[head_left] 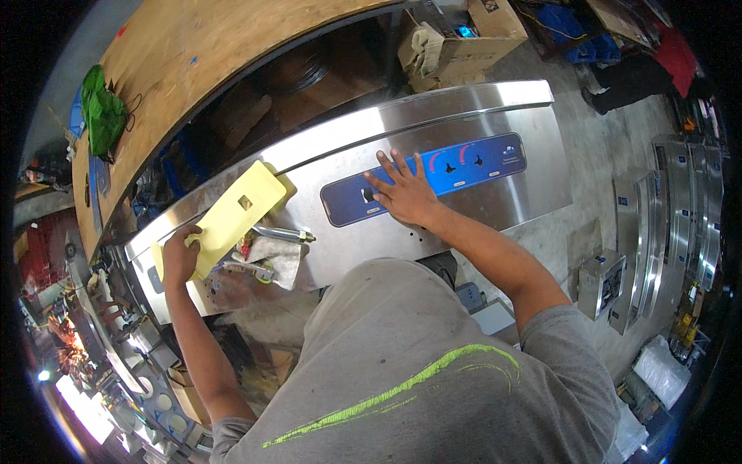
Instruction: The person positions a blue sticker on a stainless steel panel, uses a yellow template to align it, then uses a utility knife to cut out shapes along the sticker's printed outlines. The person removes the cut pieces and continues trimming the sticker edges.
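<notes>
A long stainless steel panel (545, 189) lies across in front of me. On its face sits a blue label strip (495, 158) with rounded ends, cut-outs and red curved marks. My right hand (410, 197) rests flat on the strip's left half, fingers spread, holding nothing. In my left hand (182, 255), fingers closed on its near edge, is a stiff yellow sheet (224, 220) with a square hole. The sheet slants over the panel's left part. Just right of it, a grey cloth (284, 261) and a metal tool with a shiny rod (284, 233) lie on the steel.
Beyond the panel runs a wooden bench (166, 54) with a green bag (102, 112) at its left end. A cardboard box (475, 50) stands behind. Several steel panels (657, 224) lie on the floor at right. Another person's dark-clad legs (638, 81) show far right.
</notes>
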Available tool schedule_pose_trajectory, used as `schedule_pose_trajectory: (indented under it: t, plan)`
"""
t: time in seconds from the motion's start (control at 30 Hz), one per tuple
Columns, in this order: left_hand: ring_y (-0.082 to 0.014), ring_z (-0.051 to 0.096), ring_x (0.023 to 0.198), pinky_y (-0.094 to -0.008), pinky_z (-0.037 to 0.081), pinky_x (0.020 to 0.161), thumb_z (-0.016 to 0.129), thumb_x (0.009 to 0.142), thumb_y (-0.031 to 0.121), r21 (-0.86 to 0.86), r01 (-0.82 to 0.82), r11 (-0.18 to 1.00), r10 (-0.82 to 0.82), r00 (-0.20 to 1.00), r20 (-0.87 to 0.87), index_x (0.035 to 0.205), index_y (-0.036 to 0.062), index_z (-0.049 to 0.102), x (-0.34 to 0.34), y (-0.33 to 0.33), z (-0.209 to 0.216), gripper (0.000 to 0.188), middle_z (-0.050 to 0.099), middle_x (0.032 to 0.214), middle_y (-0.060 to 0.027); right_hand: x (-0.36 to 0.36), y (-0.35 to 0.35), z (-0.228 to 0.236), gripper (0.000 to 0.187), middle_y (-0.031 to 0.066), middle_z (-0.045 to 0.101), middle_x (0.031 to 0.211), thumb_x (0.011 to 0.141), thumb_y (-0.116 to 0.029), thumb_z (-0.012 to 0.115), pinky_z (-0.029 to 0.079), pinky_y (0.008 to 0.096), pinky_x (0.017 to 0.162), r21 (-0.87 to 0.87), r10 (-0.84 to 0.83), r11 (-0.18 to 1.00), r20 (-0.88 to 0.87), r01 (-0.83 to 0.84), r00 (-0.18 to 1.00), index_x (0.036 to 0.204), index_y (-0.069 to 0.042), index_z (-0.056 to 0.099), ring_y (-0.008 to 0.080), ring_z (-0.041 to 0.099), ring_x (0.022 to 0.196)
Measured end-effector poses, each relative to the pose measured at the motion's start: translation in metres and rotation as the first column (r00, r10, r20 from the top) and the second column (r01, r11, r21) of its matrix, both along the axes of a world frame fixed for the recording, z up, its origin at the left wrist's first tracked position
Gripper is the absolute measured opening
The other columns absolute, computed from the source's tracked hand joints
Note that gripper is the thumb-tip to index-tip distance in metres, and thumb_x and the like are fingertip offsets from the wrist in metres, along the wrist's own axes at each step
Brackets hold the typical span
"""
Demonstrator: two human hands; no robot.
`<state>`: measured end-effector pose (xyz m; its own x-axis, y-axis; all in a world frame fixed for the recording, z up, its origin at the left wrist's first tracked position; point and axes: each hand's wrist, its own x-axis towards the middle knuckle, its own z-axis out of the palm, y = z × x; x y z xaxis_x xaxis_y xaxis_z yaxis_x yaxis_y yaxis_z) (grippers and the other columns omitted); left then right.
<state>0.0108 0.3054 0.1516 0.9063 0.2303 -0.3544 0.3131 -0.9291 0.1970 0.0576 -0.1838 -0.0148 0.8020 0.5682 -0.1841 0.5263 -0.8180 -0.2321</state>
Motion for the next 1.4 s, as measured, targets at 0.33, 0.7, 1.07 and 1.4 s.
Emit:
schedule_pose_trajectory:
  t: [0.33,0.7,1.07,1.4]
  plan:
    - [-0.0349,0.066,0.107,-0.0397,0.049,0.094,0.065,0.082,0.006,-0.106,-0.116,0.988,0.120,0.992,0.033,0.107,0.0075,0.070,-0.024,-0.018,-0.012,0.025,0.071,0.111,-0.0168,-0.001,0.020,0.004,0.061,0.0099,0.010,0.168,0.103,-0.054,0.034,0.006,0.0623,0.121,0.001,0.028,1.000,-0.070,-0.028,0.997,0.158,-0.030,0.025,0.0334,0.006,0.154]
    - [-0.0321,0.068,0.102,-0.0366,0.050,0.092,0.066,0.081,0.008,-0.188,-0.169,0.968,0.192,0.975,0.116,0.105,0.0047,0.070,-0.043,-0.040,-0.004,0.025,0.072,0.105,-0.0179,-0.008,0.068,-0.001,0.053,0.0079,0.019,0.166,0.105,-0.040,0.037,0.014,0.0612,0.121,0.099,0.118,0.988,0.006,-0.118,0.993,0.155,-0.025,0.034,0.0348,0.014,0.153]
    - [-0.0281,0.068,0.100,-0.0352,0.049,0.092,0.068,0.085,0.012,-0.344,-0.110,0.932,0.255,0.875,0.411,0.104,0.0020,0.071,-0.068,-0.078,0.004,0.022,0.072,0.102,-0.0145,-0.014,0.116,0.001,0.057,0.0074,0.019,0.166,0.105,-0.035,0.033,0.009,0.0577,0.123,0.096,0.222,0.971,-0.033,-0.218,0.975,0.157,-0.012,0.029,0.0337,0.011,0.154]
    - [-0.0232,0.063,0.108,-0.0369,0.053,0.089,0.060,0.098,0.017,-0.530,-0.196,0.825,0.544,0.531,0.650,0.134,0.0041,0.053,-0.110,-0.004,0.000,0.038,0.061,0.127,-0.0103,-0.012,0.129,0.023,0.079,0.0208,0.017,0.164,0.098,-0.051,0.048,0.014,0.0519,0.123,0.311,0.123,0.949,-0.206,-0.054,0.971,0.158,-0.006,0.023,0.0394,0.014,0.152]
